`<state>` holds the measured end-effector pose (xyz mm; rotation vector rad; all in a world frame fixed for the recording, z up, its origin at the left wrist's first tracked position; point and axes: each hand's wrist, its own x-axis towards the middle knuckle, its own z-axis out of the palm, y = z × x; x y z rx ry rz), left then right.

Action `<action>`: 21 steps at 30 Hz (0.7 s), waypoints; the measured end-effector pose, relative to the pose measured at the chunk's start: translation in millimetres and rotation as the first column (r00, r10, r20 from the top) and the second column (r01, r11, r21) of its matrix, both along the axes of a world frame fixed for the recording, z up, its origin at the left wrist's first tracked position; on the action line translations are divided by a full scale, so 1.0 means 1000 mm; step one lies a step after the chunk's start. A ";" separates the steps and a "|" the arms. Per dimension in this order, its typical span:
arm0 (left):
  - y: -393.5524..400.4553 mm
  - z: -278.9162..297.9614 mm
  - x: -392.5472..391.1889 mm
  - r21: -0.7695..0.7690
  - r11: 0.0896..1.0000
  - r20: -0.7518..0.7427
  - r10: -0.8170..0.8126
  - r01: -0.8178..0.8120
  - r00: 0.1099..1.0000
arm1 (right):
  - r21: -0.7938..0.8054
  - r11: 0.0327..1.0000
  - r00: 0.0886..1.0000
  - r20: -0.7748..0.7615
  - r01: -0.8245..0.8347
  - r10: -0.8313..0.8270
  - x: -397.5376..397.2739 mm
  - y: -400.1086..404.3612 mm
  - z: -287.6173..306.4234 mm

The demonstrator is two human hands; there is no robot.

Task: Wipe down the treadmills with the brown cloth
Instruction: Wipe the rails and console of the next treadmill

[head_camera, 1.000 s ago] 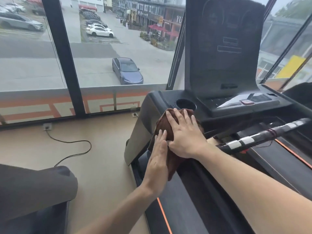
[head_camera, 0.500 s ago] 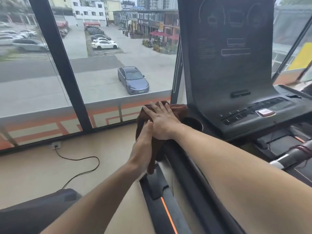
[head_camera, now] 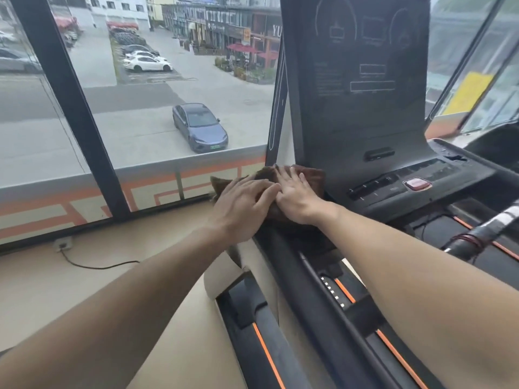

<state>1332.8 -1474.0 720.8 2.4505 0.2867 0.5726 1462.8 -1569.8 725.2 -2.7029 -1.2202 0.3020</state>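
**Now: both palms flat on the cloth at the console's left corner**

Nearest, the left hand [head_camera: 243,202] and right hand [head_camera: 298,195] lie side by side, fingers [head_camera: 283,175] spread flat, gripping nothing, pressing the brown cloth [head_camera: 316,175] mid-frame. Beyond, the treadmill [head_camera: 365,108] display rises upward-right, probably wiped next.

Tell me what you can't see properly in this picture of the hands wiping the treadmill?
Head view only:
- Brown cloth: mostly covered by the left hand and right hand.
- Treadmill surface under the cloth: hidden by cloth and hands.
- Console screen: top cut off by the picture's edge; its markings are too faint to read.
- Button labels: too small.
- Handlebar: runs off the right edge.
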 end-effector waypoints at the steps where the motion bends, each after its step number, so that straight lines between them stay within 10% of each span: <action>1: -0.005 0.002 0.002 0.038 0.999 0.034 -0.001 0.000 0.999 | 0.006 1.000 1.000 -0.011 0.009 -0.009 -0.001 -0.009 0.001; 9: -0.002 0.018 0.014 -0.117 0.986 0.103 0.135 -0.122 0.986 | 0.017 0.999 0.999 -0.035 0.040 -0.040 -0.046 -0.071 0.027; 21: 0.013 0.026 0.059 -0.097 0.995 -0.477 -0.047 0.001 0.878 | 0.064 0.995 0.988 -0.131 -0.075 0.083 -0.017 -0.088 0.031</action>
